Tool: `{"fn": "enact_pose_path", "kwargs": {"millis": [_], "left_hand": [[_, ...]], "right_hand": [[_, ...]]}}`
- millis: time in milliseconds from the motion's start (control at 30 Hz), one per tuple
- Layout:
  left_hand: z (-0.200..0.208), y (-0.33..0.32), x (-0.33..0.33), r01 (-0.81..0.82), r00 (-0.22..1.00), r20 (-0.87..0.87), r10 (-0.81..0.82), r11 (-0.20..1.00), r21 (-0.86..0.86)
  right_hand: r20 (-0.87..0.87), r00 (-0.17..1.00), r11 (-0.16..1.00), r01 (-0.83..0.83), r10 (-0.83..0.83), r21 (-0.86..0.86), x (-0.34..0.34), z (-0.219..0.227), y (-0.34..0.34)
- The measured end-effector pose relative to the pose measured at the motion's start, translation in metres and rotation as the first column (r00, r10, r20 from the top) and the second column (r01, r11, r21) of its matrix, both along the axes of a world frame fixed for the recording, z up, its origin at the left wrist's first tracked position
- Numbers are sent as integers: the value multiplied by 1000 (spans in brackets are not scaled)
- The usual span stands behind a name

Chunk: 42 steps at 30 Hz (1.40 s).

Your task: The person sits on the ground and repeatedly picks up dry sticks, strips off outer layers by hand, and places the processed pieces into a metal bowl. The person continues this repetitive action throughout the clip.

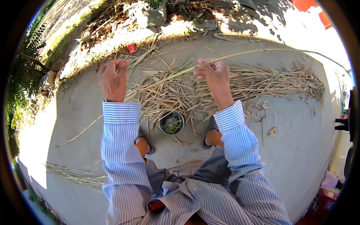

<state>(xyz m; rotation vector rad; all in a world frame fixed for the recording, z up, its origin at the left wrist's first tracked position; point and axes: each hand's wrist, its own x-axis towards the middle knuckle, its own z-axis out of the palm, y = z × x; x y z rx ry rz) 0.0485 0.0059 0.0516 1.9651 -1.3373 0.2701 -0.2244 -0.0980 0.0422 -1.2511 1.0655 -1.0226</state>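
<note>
My right hand (214, 77) is closed round a long, thin plant stalk (243, 54). The stalk slants across the view, greenish near my fingers, its right end curving far out to the right. Its lower-left part passes behind my left wrist. My left hand (113, 80) is raised to the left, its fingers pinched together; a thin brownish dry strip (123, 63) seems to stick out of them. Beneath both hands lies a heap of short, cut dry stalk pieces (165, 84). A round metal bowl (182, 129) with dark liquid and green bits stands between my feet.
A bundle of long dry stalks (270, 80) lies at the right of the heap. More thin stalks (75, 174) rest on the grey ground at left. A small red container (131, 48) sits by the grassy edge. Stone blocks (153, 17) and dry litter line the far side.
</note>
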Motion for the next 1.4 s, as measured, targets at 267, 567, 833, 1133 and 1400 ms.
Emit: {"fn": "enact_pose_path", "kwargs": {"millis": [267,567,833,1133,1400], "left_hand": [[-46,1,-43,527,822,-311,-477,844,100],[-56,4,-52,387,578,-780,-240,922,2],[-39,9,5,132,783,-586,-206,977,-167],[-35,-11,-69,495,865,81,-495,869,20],[-16,39,19,535,799,-509,-319,764,361]], "right_hand": [[2,1000,999,10,-10,51,3,-2,-9],[43,999,997,30,-33,66,5,2,-13],[7,1000,999,16,-16,49,-2,3,-14],[64,995,990,-85,78,116,13,-6,-5],[98,995,988,15,-30,154,-43,4,-43]]}}
